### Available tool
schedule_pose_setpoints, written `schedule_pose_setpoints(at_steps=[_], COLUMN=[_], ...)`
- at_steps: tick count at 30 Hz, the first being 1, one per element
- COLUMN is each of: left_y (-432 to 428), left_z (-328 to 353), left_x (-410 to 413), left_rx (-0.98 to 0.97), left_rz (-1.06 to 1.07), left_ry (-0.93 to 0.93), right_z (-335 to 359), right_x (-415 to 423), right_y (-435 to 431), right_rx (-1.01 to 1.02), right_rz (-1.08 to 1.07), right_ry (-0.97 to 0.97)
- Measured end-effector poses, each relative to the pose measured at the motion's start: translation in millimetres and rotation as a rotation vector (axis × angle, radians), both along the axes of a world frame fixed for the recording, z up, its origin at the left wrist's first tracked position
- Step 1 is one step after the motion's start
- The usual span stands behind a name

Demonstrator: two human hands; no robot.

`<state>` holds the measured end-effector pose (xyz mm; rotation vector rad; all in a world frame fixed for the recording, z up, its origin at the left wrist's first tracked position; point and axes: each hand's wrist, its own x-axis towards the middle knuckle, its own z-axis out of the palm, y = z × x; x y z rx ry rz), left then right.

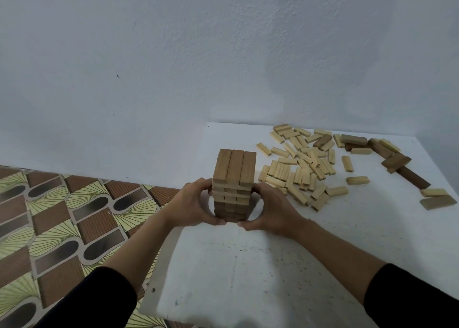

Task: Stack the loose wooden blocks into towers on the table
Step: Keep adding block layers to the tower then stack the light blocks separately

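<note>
A tower of wooden blocks (234, 171) stands near the left edge of the white table (248, 265), several layers high, with three blocks side by side on top. My left hand (192, 203) wraps around its left side and my right hand (272, 208) around its right side, fingers curled against the lower layers. A pile of loose light blocks (301, 165) lies to the right of the tower. Several darker, larger blocks (395, 160) lie further right.
A pale wall rises right behind the table. The table's left edge (161, 260) runs close to my left forearm; beyond it is a patterned floor (62, 215). Two loose blocks (437, 198) lie near the right edge.
</note>
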<state>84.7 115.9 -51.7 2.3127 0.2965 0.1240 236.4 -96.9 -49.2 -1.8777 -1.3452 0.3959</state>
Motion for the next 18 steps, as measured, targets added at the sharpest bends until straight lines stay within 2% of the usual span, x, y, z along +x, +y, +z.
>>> schedule_pose_setpoints(at_steps=[18], left_y=[29.1], left_z=[10.9], left_x=[36.5], left_rx=[0.028], left_rz=[0.034], left_ry=[0.008], right_z=[5.5], right_x=[35.9], right_y=[39.0], right_rx=[-0.031], right_rz=[-0.012], right_ry=[-0.012])
